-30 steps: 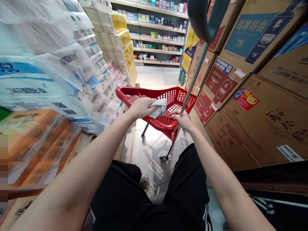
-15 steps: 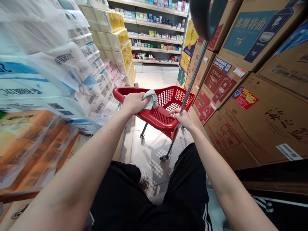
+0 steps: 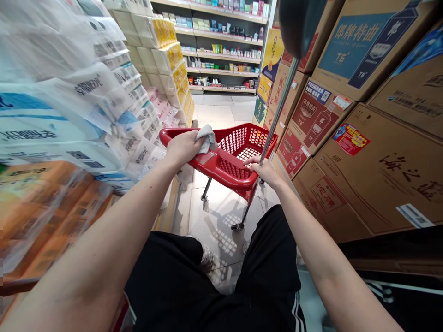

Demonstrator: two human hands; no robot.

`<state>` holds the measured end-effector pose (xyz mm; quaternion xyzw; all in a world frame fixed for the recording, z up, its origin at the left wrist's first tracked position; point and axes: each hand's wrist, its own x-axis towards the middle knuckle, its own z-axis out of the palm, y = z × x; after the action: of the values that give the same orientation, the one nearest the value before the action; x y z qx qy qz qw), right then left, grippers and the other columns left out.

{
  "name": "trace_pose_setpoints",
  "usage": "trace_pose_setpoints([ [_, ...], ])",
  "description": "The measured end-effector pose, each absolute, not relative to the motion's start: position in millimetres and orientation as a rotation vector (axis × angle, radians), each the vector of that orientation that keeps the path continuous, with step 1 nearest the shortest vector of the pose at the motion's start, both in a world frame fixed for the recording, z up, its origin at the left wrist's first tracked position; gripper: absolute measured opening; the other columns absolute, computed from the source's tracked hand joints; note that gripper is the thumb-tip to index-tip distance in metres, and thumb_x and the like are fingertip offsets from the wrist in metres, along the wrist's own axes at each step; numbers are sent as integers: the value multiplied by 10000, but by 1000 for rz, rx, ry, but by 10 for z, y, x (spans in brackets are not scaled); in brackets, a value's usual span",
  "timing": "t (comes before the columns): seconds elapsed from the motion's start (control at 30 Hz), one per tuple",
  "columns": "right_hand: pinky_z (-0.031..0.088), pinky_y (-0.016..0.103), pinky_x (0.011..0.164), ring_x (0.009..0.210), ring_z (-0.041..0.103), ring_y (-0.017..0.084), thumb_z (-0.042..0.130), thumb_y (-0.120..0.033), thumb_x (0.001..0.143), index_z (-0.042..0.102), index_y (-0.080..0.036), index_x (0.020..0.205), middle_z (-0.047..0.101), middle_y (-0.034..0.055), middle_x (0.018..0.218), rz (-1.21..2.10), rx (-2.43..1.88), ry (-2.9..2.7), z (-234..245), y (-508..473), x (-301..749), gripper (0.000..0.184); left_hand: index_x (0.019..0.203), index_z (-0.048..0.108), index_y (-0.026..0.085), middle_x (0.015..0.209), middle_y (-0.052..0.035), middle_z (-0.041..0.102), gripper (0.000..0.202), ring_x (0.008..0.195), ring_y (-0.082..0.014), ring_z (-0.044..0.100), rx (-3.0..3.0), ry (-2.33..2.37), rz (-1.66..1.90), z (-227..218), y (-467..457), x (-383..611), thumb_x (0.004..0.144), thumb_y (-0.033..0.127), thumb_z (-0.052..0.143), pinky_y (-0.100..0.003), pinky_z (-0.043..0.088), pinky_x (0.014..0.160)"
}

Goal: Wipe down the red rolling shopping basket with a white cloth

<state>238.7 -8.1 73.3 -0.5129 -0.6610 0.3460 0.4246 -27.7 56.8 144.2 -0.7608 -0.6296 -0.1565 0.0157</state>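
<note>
My left hand [image 3: 183,148] is closed on a crumpled pale grey cloth [image 3: 206,138], which lies against the wide rim of a red plastic shopping basket cart [image 3: 238,180]. The fingertips are partly hidden by the cloth. At the right near corner of the cart, my right hand [image 3: 266,172] closes around the lower end of a slim metal pole [image 3: 279,110]. Its fingers reach over the basket's edge. Up at the top of the view the pole meets a dark, blurred handle [image 3: 299,27]. The cart stands upright on thin legs with casters.
Plastic-wrapped paper packs [image 3: 93,110] are stacked high on the left, with orange packs [image 3: 44,207] below. Cardboard cartons [image 3: 387,170] line the right side. Shelves of small goods [image 3: 224,50] stand at the back. Tiled floor [image 3: 197,221] runs under the cart.
My left hand and the cloth have slid left along the cart's rim, uncovering a greyish patch on it. My right hand stays at the pole.
</note>
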Motion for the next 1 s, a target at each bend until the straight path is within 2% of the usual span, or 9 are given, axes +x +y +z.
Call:
trace_pose_setpoints([
  [0.1,441,229,627,688,531,128,441,-177,647,685,-201,836,631,-9,813,877,-1285,-1643,729,-75,2406,310,1113,609,199,1102,-105,661,551,1001,-272,601,-2411,-1918,-509,1431,562,-284,886,561,261,-323,427,785],
  [0.37,405,219,556,607,503,113,431,-181,623,679,-181,859,620,-15,753,951,-1278,-1603,780,-89,2504,342,1131,618,237,1100,-78,666,578,988,-271,603,-2469,-1923,-517,1447,594,-294,868,609,263,-321,428,781],
  [0.53,414,216,576,654,527,121,440,-173,595,677,-170,852,631,-8,779,1001,-1212,-1581,754,-5,2598,350,1099,631,231,1080,-81,670,590,991,-272,600,-2455,-1947,-518,1437,572,-284,856,629,269,-326,422,805],
  [0.7,449,230,608,684,558,134,460,-178,584,678,-179,909,650,-3,820,1081,-1194,-1570,688,89,2702,392,1046,651,212,1021,-79,686,591,920,-246,611,-2489,-1971,-538,1421,648,-319,844,627,282,-299,429,760],
  [1.0,433,219,555,569,513,108,498,-187,600,678,-179,906,599,-24,676,1157,-1197,-1561,737,62,2713,355,944,682,197,925,-62,707,520,844,-225,618,-2528,-2096,-495,1459,572,-345,825,565,334,-266,432,703],
])
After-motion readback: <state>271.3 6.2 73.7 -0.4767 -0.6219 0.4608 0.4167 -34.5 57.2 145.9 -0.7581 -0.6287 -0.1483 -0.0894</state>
